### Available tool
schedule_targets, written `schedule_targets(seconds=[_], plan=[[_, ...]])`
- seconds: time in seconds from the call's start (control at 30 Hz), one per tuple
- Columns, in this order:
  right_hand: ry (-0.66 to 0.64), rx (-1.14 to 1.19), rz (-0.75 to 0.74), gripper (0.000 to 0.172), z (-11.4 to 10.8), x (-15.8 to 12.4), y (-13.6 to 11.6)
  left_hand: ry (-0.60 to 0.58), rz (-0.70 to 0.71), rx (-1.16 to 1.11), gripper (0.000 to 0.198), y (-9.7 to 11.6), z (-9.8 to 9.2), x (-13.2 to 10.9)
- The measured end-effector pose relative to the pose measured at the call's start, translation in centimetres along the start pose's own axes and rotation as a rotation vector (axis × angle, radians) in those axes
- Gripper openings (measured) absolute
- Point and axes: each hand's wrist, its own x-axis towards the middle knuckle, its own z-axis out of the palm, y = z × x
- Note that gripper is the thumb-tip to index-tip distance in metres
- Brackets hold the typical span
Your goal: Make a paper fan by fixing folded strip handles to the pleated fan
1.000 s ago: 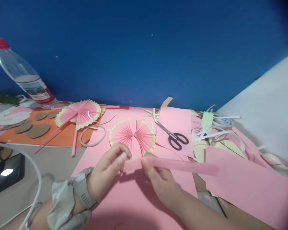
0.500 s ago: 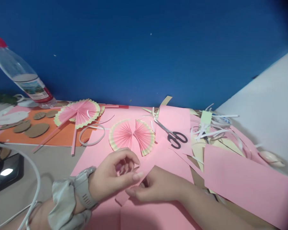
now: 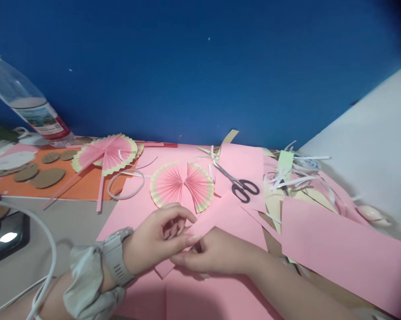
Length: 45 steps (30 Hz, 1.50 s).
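A pink paper strip [image 3: 207,222] slants between my two hands over pink sheets. My left hand [image 3: 153,233], with a grey watch and a pale scrunchie at the wrist, has its fingers curled and its thumb pressed on the strip. My right hand [image 3: 220,251] is closed on the strip just beside the left thumb; its fingertips are mostly hidden beneath. Beyond my hands lies a pleated pink paper fan [image 3: 182,186] with a yellow-green rim, spread in a nearly full round with gaps at top and bottom. Black-handled scissors [image 3: 242,186] rest to its right, blades partly apart.
Another pleated fan [image 3: 120,151] with long pink sticks lies at left on an orange sheet [image 3: 87,193], near cardboard discs [image 3: 47,178] and a plastic bottle [image 3: 43,115]. A phone [image 3: 7,240] and white cable [image 3: 50,249] are at lower left. Paper scraps [image 3: 296,178] crowd the right.
My left thumb and my right hand have come closer together along the strip. The whole view has shifted slightly; the fan and scissors stay where they lie.
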Motion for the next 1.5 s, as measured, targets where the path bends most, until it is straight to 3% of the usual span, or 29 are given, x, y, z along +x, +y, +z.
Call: schedule_targets(seconds=[0.1,0.23,0.33,0.47,0.57,0.87,1.0,1.1,1.2,1.5], plan=[[-0.01,0.029,-0.013,0.015,0.0,0.1,-0.1,-0.001,0.022,0.039,0.02,0.4,-0.1,0.0],[0.028,0.051,-0.054,0.03,0.0,0.4,0.5,0.077,0.011,-0.068,0.024,0.2,-0.2,0.0],[0.157,0.134,-0.128,0.04,0.3,0.6,1.1,0.14,-0.062,-0.18,0.027,-0.1,-0.1,0.2],[0.388,0.234,-0.245,0.04,0.4,0.9,1.3,0.129,-0.104,-0.235,0.031,0.1,0.0,0.0],[0.418,0.195,-0.219,0.035,0.3,1.1,1.1,0.09,-0.116,-0.138,0.032,0.2,0.0,-0.2],[0.604,-0.373,-0.151,0.025,0.6,0.7,1.8,0.093,-0.074,0.415,0.029,0.1,0.3,-0.4],[0.571,-0.355,-0.199,0.025,0.5,0.4,1.5,0.085,-0.06,0.444,0.028,0.3,0.5,-0.5],[0.476,-0.137,-0.307,0.034,0.3,0.4,1.1,0.111,-0.047,0.341,0.026,0.1,0.3,-0.4],[0.409,0.047,-0.299,0.038,0.1,0.6,1.0,0.122,-0.015,0.233,0.025,0.0,0.0,-0.2],[0.391,0.091,-0.286,0.04,-0.1,1.0,1.6,0.004,0.015,0.046,0.017,0.2,0.1,-0.5]])
